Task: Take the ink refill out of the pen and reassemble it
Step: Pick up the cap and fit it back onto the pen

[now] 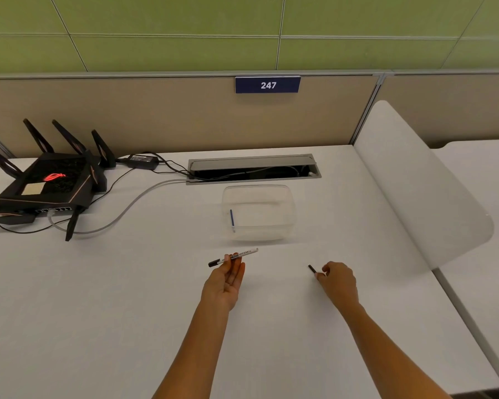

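My left hand [228, 279] is palm up and pinches a white marker pen [244, 253] near its middle. The pen lies almost level, its black end [213, 263] pointing left and its white end pointing right. About a hand's width to the right, my right hand [336, 279] holds a small black pen piece [312, 268] by its fingertips, low over the white table [127, 298]. The piece sticks up and to the left from the fingers. The two hands are apart.
A clear plastic container [258, 213] with a blue refill-like stick [232, 217] inside stands just beyond the pen. A black router [46, 182] with cables sits at the back left. A cable hatch [254, 168] lies behind the container, and a white divider panel [415, 182] stands at the right.
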Demonstrator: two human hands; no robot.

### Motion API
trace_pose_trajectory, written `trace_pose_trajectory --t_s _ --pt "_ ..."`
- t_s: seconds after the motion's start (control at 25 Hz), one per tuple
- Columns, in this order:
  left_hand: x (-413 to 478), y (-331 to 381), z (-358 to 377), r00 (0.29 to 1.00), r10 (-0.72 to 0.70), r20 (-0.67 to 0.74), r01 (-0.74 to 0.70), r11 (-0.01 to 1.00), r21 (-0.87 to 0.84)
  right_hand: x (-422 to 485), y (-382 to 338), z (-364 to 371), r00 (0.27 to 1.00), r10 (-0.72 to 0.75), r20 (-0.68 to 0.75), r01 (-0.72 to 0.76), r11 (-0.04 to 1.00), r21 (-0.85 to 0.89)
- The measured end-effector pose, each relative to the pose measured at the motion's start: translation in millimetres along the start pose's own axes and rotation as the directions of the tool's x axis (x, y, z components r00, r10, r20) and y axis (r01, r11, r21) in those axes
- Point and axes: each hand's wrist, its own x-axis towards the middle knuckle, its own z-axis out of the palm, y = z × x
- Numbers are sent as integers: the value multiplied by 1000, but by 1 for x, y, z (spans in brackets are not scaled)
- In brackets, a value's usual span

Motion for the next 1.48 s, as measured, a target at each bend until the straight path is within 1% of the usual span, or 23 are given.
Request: trace_pose_trajectory --t_s 0.12,0.28,0.36,0.48,0.56,0.64,0.72,0.8,0.88,0.96,1.24,1.48 --pt "0 0 1 1000 12 -2 -12 1000 24 -6 8 8 1000 8 3 -8 1000 -26" --pt "-1 0 2 1000 28 -8 -27 998 52 -7 4 13 999 -41 -5 41 997 -68" --pt "-2 0 2 999 35 -11 -35 997 65 -8 1 14 999 -38 -1 38 998 -46" --pt "-3 2 1 999 49 -3 -48 996 73 -16 -12 7 999 -35 5 34 984 173" --pt "-3 4 3 998 64 -8 -64 995 71 -23 -30 -1 997 -73 -6 71 944 323" --pt "-4 5 6 997 81 -17 -79 994 73 -32 -51 -11 992 -129 -15 121 879 460" --pt "-5 5 9 995 94 -16 -93 993 79 -42 -71 -19 979 -205 -23 184 815 549" --pt "-6 5 11 995 97 -10 -96 992 79 -51 -85 -24 957 -287 -39 253 764 594" --pt "-6 6 13 994 105 -9 -104 992 74 -57 -94 -26 937 -347 -50 302 728 616" --pt "-6 6 14 993 115 -14 -114 991 71 -61 -100 -26 925 -376 -54 327 715 618" --pt "-9 9 17 994 106 -13 -105 993 58 -61 -105 -24 920 -385 -76 351 722 596" --pt "-7 11 14 993 114 2 -114 990 79 -60 -107 -23 909 -408 -80 378 728 572"
